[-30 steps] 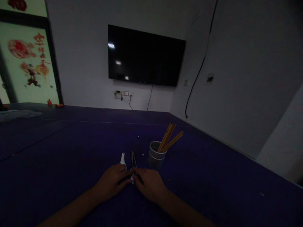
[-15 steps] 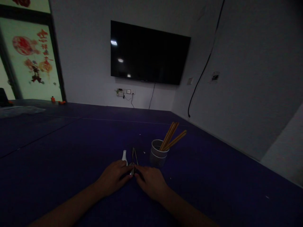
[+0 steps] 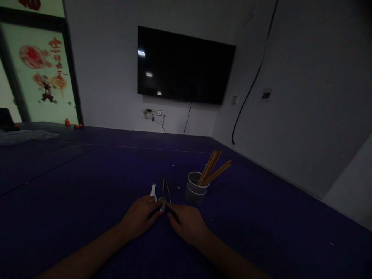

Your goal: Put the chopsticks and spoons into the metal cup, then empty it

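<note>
My left hand (image 3: 141, 217) is closed, its thumb and fingertips on the bowl of a metal spoon (image 3: 162, 203) whose handle points away from me. Right beside those fingers lies a white soup spoon (image 3: 153, 190), its lower part covered by the hand. A second slim metal utensil (image 3: 168, 192) leans away at a slight angle. Its near end disappears beneath the fingers of my right hand (image 3: 187, 223), which are curled over it; its kind is hidden. Just beyond that hand stands a grey metal cup (image 3: 196, 193) with several wooden chopsticks (image 3: 210, 166) in it.
Everything rests on a dark blue-purple tabletop (image 3: 116, 174). Clear plastic sheeting (image 3: 29, 135) and small orange objects (image 3: 72, 124) are at the far left. A black television (image 3: 184, 66) hangs on the wall, and a dark cable (image 3: 247, 93) runs down at right.
The two metal utensils have come apart: their near ends are spread wider, and my right fingertips have moved slightly right, away from the left ones. The view has shifted a little.
</note>
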### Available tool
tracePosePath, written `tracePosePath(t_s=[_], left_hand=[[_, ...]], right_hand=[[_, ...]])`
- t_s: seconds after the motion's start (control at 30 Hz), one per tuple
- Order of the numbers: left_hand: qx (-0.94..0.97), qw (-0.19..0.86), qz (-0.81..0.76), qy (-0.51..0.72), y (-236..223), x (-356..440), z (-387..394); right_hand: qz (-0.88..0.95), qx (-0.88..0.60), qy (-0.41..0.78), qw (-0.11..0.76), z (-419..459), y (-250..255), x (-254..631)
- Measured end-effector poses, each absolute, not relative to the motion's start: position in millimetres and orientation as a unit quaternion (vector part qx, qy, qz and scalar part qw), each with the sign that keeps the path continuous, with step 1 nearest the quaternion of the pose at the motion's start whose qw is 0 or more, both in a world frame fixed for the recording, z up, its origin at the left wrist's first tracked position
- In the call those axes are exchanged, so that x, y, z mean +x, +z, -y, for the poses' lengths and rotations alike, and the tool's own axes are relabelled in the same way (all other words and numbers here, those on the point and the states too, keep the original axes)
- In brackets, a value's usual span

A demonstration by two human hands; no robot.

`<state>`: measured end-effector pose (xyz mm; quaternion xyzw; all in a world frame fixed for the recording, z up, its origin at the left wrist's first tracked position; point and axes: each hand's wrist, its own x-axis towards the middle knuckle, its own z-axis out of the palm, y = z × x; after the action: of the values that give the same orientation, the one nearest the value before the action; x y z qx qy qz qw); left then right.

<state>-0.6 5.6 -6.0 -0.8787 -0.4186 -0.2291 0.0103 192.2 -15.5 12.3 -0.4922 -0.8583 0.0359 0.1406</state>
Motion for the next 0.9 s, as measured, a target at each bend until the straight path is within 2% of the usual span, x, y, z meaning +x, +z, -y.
tracePosePath(t_s=[0.3, 0.57, 0.9], left_hand=[[-0.856, -0.012, 0.43, -0.288, -16.0, -3.8, -9.3], [-0.864, -0.042, 0.421, -0.274, -10.6, -2.9, -7.0], [-0.874, -0.008, 0.419, -0.245, -10.0, -2.8, -6.8]], right_hand=[[0.852, -0.503, 0.031, 0.142, 14.2, 12.0, 190.7], [0.836, -0.534, 0.024, 0.129, 15.1, 16.2, 188.4], [0.823, -0.559, -0.003, 0.1, 8.6, 10.5, 191.7]])
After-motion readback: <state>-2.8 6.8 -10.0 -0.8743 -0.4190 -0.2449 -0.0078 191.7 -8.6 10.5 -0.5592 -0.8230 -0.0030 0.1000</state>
